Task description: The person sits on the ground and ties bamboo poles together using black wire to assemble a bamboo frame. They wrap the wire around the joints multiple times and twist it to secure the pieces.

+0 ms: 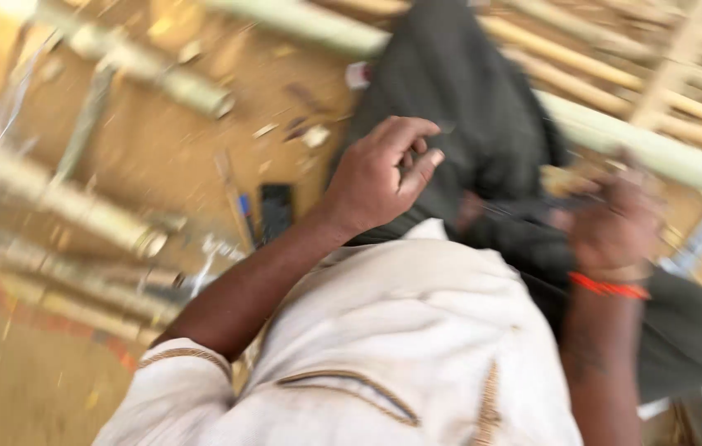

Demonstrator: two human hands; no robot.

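Hands are being held above dark trousers (pixel 458 91), and the whole view is being smeared by motion. Nearest the camera, a pale shirt (pixel 400 347) with tan trim is filling the lower middle, and 2 bare forearms are being raised from it. The left hand (pixel 380 173) is being held over the trousers with its fingers (pixel 417 161) curled loosely inward, thumb against them; whether anything is being pinched there cannot be told. The right hand (pixel 615 223) is being blurred heavily, with an orange band (pixel 609 287) worn at its wrist; it is being kept closed, apparently around a thin dark object that cannot be identified. Beyond the left forearm, a small dark flat rectangle (pixel 276 211) is lying on the sandy ground (pixel 161 140). Farther off, pale green bamboo poles (pixel 640 144) are lying across the ground toward the upper right corner, and more poles (pixel 62 202) are being seen along the left edge.
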